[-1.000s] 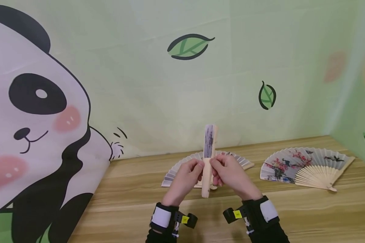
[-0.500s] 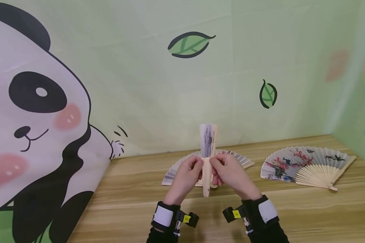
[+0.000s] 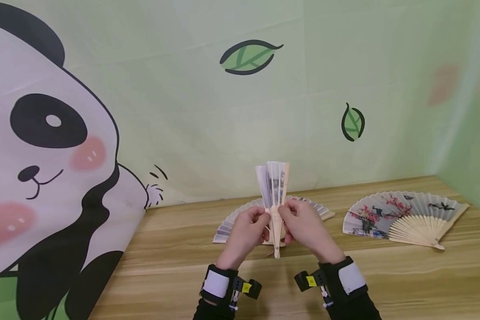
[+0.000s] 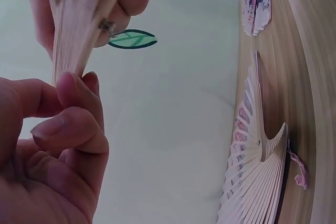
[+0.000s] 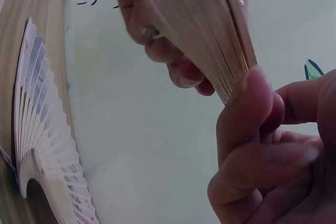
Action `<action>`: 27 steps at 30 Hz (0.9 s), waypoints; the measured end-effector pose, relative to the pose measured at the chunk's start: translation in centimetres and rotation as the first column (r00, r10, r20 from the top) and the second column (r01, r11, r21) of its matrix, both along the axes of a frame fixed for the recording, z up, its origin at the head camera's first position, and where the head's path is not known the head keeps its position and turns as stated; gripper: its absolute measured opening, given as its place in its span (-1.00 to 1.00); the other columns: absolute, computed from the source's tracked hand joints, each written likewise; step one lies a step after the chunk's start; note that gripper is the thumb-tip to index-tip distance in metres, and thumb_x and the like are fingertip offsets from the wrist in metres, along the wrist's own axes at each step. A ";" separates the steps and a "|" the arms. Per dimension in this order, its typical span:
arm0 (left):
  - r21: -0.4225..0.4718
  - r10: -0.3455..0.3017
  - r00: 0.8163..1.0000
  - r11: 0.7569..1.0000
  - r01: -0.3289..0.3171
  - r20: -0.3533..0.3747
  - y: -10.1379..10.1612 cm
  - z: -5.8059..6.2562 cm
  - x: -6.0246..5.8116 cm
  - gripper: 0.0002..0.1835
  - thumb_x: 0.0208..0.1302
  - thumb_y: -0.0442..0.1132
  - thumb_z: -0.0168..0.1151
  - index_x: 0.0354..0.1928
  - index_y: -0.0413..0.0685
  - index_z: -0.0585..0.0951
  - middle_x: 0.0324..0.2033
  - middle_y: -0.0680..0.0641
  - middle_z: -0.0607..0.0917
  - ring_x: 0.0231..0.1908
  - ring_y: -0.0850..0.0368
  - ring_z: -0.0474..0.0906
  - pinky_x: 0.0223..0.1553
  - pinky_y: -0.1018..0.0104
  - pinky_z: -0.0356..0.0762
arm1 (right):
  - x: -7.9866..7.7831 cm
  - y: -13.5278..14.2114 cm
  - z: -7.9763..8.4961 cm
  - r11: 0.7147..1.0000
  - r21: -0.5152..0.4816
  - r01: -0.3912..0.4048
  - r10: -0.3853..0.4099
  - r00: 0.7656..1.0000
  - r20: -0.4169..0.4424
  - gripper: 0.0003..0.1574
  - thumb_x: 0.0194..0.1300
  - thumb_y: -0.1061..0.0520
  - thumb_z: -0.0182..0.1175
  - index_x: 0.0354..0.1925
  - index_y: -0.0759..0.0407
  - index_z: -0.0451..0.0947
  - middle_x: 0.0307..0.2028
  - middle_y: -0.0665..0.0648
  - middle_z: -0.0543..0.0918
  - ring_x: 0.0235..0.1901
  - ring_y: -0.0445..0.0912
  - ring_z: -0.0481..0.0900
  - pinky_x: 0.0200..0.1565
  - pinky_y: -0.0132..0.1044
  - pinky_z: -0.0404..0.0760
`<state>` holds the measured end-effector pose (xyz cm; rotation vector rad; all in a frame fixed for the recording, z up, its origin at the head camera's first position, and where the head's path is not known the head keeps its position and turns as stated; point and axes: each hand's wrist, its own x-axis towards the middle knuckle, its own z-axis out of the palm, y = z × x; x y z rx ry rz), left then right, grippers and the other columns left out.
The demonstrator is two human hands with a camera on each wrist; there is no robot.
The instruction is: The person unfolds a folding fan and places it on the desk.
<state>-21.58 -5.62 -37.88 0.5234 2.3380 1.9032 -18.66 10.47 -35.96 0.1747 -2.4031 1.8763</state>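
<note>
A partly spread folding fan with pale wooden ribs stands upright between both hands, its pivot end pointing down. My left hand pinches its left edge between thumb and fingers. On the opposite edge my right hand pinches the outer rib the same way. From below, the left wrist view shows the stacked ribs close up, and the right wrist view shows the fan's ribs splaying apart. Behind the hands lies a spread fan on the table, its middle hidden by them.
Another spread fan, with pink blossoms and birds, lies on the wooden table at the right. A pink tassel hangs by the nearer lying fan. A green backdrop with a printed panda rises behind and at the left.
The held fan has gone from nearly folded to partly spread, its top widening mostly to the left. Both hands stay close to the same place, and the lying fans have not moved.
</note>
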 end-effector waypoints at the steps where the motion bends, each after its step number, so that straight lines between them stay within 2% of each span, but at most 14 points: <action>1: 0.013 -0.012 1.000 1.000 0.012 0.010 0.0 0.0 0.0 -0.83 0.44 -0.22 0.06 -0.19 -0.18 0.56 -0.58 -0.07 0.50 -0.60 0.17 0.41 -0.61 0.44 0.33 | 0.0 0.1 0.1 1.000 -0.005 -0.003 0.003 1.000 0.001 -0.74 0.50 0.11 -0.02 -0.29 0.21 0.51 -0.64 0.16 0.41 -0.71 0.05 0.46 -0.70 -0.34 0.35; 4: 0.070 -0.060 0.996 0.996 0.056 0.066 0.0 0.0 0.1 -0.82 0.43 -0.21 0.04 -0.21 -0.19 0.53 -0.57 -0.06 0.49 -0.60 0.18 0.39 -0.61 0.44 0.31 | 0.2 0.2 0.3 0.998 -0.063 -0.026 0.027 0.999 0.025 -0.73 0.50 0.10 -0.01 -0.27 0.23 0.51 -0.66 0.13 0.38 -0.73 0.01 0.41 -0.70 -0.35 0.32; 9: 0.174 -0.160 0.977 0.976 0.135 0.139 0.0 0.0 0.2 -0.80 0.45 -0.18 0.00 -0.26 -0.19 0.45 -0.59 -0.07 0.46 -0.63 0.19 0.35 -0.64 0.46 0.19 | 0.6 0.5 0.7 0.990 -0.129 -0.061 0.068 0.997 0.048 -0.72 0.51 0.07 -0.01 -0.18 0.25 0.51 -0.64 0.12 0.36 -0.72 -0.09 0.33 -0.68 -0.38 0.28; 12: 0.210 -0.187 0.970 0.966 0.153 0.153 0.0 0.1 0.2 -0.75 0.51 -0.13 -0.03 -0.24 -0.19 0.43 -0.58 -0.07 0.46 -0.63 0.19 0.35 -0.64 0.45 0.14 | 0.8 0.7 1.0 0.990 -0.127 -0.068 0.074 0.996 0.043 -0.72 0.51 0.06 -0.02 -0.13 0.23 0.54 -0.62 0.14 0.37 -0.70 -0.10 0.31 -0.67 -0.38 0.29; 15: 0.234 -0.193 0.966 0.960 0.151 0.169 0.1 0.2 0.3 -0.71 0.55 -0.07 -0.05 -0.21 -0.17 0.43 -0.56 -0.05 0.46 -0.63 0.21 0.34 -0.64 0.46 0.18 | 0.9 0.8 1.2 0.983 -0.165 -0.074 0.083 0.996 0.043 -0.70 0.53 0.07 -0.03 -0.11 0.23 0.55 -0.63 0.14 0.34 -0.69 -0.10 0.29 -0.65 -0.38 0.27; 21: 0.280 -0.189 0.974 0.948 0.149 0.121 0.2 0.6 0.4 -0.71 0.58 -0.07 -0.11 -0.22 -0.15 0.38 -0.63 -0.01 0.38 -0.69 0.23 0.22 -0.69 0.44 0.15 | 0.8 0.7 1.4 0.961 -0.273 -0.046 0.055 0.998 0.022 -0.67 0.54 0.08 -0.05 -0.27 0.33 0.42 -0.65 0.08 0.22 -0.69 -0.12 0.26 -0.65 -0.39 0.20; 27: 0.367 -0.231 0.968 0.913 0.181 0.099 0.0 0.9 0.6 -0.72 0.59 -0.08 -0.12 -0.22 -0.16 0.32 -0.63 0.01 0.31 -0.70 0.23 0.14 -0.68 0.41 0.08 | 0.9 0.4 1.7 0.947 -0.320 -0.018 0.035 0.998 0.047 -0.67 0.56 0.06 -0.07 -0.23 0.32 0.41 -0.62 0.09 0.26 -0.69 -0.11 0.25 -0.66 -0.40 0.17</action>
